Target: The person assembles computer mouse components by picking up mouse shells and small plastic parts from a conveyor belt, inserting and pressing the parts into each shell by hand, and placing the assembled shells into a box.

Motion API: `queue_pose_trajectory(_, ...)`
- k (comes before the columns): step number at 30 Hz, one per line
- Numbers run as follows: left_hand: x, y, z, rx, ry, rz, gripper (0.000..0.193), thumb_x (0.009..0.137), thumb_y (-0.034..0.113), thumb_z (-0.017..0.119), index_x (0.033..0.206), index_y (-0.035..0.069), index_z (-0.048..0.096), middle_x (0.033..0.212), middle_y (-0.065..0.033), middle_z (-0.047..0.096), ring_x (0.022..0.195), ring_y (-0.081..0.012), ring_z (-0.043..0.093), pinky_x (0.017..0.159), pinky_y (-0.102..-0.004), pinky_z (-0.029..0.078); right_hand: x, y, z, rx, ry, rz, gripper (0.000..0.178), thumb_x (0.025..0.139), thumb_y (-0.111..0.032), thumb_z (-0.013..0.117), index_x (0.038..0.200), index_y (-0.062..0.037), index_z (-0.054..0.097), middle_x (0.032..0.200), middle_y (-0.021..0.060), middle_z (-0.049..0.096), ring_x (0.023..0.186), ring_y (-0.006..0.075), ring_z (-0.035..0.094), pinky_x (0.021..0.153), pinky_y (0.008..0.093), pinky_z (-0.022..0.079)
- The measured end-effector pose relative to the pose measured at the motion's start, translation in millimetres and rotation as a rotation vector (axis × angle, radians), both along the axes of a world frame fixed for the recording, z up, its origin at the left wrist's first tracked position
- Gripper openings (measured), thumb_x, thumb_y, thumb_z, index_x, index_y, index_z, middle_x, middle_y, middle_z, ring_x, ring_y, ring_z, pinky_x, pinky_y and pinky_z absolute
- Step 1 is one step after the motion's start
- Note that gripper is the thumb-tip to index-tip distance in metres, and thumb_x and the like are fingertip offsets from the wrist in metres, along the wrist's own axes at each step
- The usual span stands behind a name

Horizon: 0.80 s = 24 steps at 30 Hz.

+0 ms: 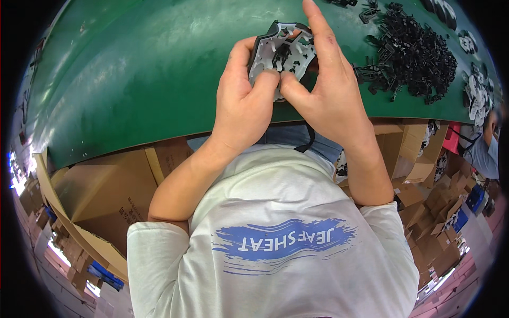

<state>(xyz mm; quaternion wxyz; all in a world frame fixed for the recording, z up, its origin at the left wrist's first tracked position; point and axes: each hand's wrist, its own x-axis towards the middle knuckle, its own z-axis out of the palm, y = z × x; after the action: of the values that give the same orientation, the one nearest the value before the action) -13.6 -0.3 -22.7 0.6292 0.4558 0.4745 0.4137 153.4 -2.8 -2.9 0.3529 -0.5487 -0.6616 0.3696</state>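
Note:
Above the near part of the green table I hold up a moulded plastic shell (300, 59), pale grey-white inside with pegs and openings, and black along its outer edge. A small black plastic part (281, 55) sits inside it. My left hand (239, 103) is closed around the shell's left side, its thumb bent over the lower inside. From the right, my right hand (333, 85) grips the shell too, thumb tip close to the left thumb and index finger stretched up past the rim. The thumbs hide the lower inside, and the fingers behind the shell are mostly hidden.
A heap of small black plastic parts (411, 55) lies on the green table (138, 79) to the right. Beyond it are several black-and-white shells (477, 95). Open cardboard boxes (114, 180) stand below the table edge on both sides. Another person's arm (489, 138) shows at far right.

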Motion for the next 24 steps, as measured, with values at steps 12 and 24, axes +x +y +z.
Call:
queue_pose_trajectory(12,3,-5,-19,0.389,0.284,0.031,0.044,0.095,-0.002,0.051,0.139,-0.006,0.049,0.125,-0.0252,0.065,0.109,-0.0384,0.067,0.097,-0.0456,0.053,-12,-13,-8,0.164,-0.166,-0.053,0.085,0.094,-0.006,0.065,0.163,0.0126,0.02,0.155,0.0409,0.041,0.139,0.0523,0.052,0.115,0.0462,0.044)
queue_pose_trajectory(24,0,-1,-30,0.542,0.473,-0.056,0.046,0.097,-0.004,0.047,0.143,-0.005,0.045,0.119,-0.0157,0.068,0.1,-0.0216,0.065,0.089,-0.0348,0.054,-11,-9,-18,0.138,-0.105,-0.057,0.081,0.095,-0.006,0.061,0.162,0.0114,0.02,0.15,0.0429,0.044,0.136,0.0554,0.053,0.113,0.0497,0.045)
